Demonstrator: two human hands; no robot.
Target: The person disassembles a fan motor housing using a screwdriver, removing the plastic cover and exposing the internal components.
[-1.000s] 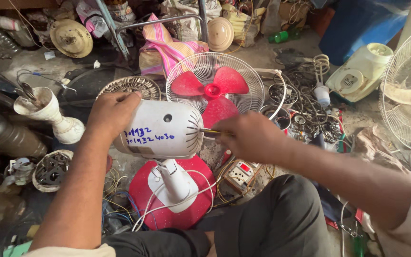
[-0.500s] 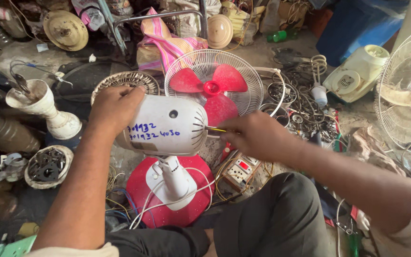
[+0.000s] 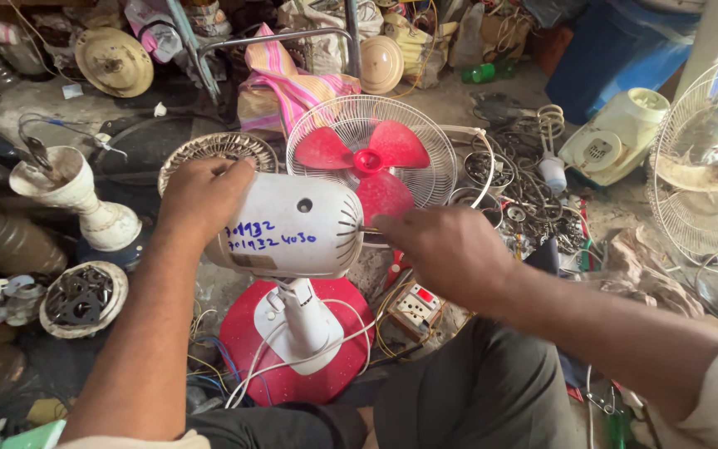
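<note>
A table fan stands in front of me on a round red base point(image 3: 247, 341). Its white motor housing point(image 3: 297, 226) carries blue handwriting, and its red blades point(image 3: 367, 158) sit behind a white wire guard point(image 3: 425, 141). My left hand point(image 3: 201, 195) grips the housing's left top side. My right hand point(image 3: 446, 249) is closed at the housing's right end and holds a thin tool point(image 3: 369, 230) whose tip touches the housing, just behind the guard. A white cord point(image 3: 326, 349) trails over the base.
A white switch box point(image 3: 413, 308) lies right of the base. Another fan guard point(image 3: 704, 166) stands at far right, a pale fan body point(image 3: 612, 141) behind it. A white fan stand point(image 3: 85, 204) and a round motor part point(image 3: 81, 298) lie at left among wires and scrap.
The view has shifted slightly. Both hands stay on the fan housing, with the right hand still holding the thin tool at its right end.
</note>
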